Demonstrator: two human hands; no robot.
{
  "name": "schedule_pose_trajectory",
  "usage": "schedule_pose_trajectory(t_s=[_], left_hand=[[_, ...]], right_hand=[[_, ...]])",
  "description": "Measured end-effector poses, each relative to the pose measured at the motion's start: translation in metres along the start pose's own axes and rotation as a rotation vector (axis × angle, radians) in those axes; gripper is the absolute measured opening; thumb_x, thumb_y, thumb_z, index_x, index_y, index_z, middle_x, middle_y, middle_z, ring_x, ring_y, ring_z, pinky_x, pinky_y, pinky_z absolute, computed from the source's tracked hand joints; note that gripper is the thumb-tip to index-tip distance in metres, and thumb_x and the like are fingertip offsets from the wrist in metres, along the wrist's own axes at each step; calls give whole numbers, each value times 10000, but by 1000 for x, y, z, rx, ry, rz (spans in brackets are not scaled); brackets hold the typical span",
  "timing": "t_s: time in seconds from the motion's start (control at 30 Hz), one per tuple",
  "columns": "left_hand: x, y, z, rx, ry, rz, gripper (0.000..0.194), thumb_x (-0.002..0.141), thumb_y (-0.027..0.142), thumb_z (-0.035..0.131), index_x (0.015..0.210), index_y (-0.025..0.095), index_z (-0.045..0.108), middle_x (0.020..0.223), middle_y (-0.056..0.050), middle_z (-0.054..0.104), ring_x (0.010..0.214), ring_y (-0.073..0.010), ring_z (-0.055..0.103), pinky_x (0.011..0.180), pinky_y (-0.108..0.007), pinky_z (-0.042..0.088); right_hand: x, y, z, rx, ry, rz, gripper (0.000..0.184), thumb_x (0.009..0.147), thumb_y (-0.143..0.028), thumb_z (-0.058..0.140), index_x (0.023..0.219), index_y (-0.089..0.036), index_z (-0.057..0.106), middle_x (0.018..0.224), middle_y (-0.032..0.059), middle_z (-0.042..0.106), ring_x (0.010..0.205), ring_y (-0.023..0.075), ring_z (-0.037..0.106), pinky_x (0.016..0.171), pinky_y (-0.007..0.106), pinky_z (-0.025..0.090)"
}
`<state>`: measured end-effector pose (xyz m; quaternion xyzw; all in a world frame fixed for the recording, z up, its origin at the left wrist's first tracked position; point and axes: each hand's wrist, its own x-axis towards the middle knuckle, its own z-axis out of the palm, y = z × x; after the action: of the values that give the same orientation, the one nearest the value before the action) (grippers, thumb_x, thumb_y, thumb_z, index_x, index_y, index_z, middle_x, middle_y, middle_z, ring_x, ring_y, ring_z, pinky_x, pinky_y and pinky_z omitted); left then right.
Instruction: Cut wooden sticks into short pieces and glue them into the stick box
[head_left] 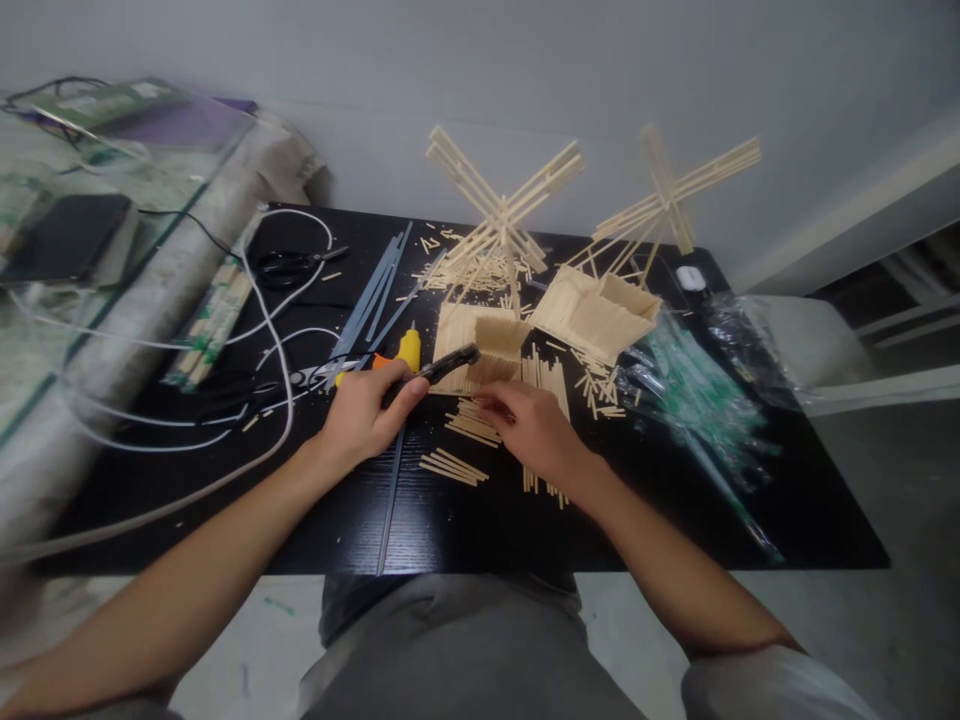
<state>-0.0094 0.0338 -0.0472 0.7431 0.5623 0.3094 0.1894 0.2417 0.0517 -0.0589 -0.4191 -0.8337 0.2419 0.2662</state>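
Note:
My left hand (369,408) is closed around a slim black hand tool (450,365), its exact kind blurred. The tool's tip points right, over the front of a stick-built windmill model (454,345) with a boxy part on its base. My right hand (536,430) has its fingers pinched together just below that model, above loose wooden sticks (474,422); what the fingertips hold, if anything, is hidden. Close behind my left hand lies a yellow glue gun (409,350) with an orange part. A few sticks (454,466) lie in front on the black table (450,530).
A second windmill model (626,315) stands to the right, beside green-and-clear plastic packaging (705,390). Grey-blue strips (371,295), black-handled scissors (285,268) and a looping white cable (281,350) are on the left. Short offcuts (480,270) lie at the back.

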Motion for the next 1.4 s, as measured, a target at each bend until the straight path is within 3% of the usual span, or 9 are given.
schedule_pose_trajectory(t_s=[0.17,0.57,0.77,0.9,1.17,1.4], left_hand=[[0,0,1,-8,-9,3,485,1014,568,417,738,200,571,576,25,501,531,-138,506,580,-292,340],[0,3,0,-6,-23,-29,469,999,566,426,753,201,588,568,24,504,524,-141,501,569,-290,325],[0,3,2,-20,-29,-21,478,998,574,436,713,203,536,566,28,489,513,-133,471,560,-294,309],[-1,2,2,-21,-25,-35,484,1003,583,429,730,203,552,575,21,511,536,-142,502,570,-297,322],[0,2,2,-20,-21,-27,481,996,589,434,733,205,559,579,14,542,527,-142,500,563,-295,312],[0,3,1,-17,-15,-26,471,999,572,435,756,197,583,586,15,545,532,-139,503,573,-288,323]], right_hand=[[-1,1,3,-107,-24,-23,152,941,-122,658,1051,-169,752,1004,117,772,1011,279,703,924,461,584],[2,-4,-5,-67,4,-10,72,965,-185,668,933,-172,730,924,91,746,913,238,691,853,392,555],[-7,-21,4,-31,-231,-274,241,885,-390,817,859,-177,707,882,59,705,889,220,647,840,359,532],[-11,-22,14,-185,-282,-387,210,921,-352,780,853,-164,715,864,66,700,885,229,631,867,379,533],[0,-4,4,-201,-245,-294,130,973,-233,705,852,-187,710,879,48,705,935,225,659,972,411,541],[-2,-4,4,-84,-201,-222,153,972,-258,704,839,-182,695,885,63,711,897,220,663,864,384,555]])
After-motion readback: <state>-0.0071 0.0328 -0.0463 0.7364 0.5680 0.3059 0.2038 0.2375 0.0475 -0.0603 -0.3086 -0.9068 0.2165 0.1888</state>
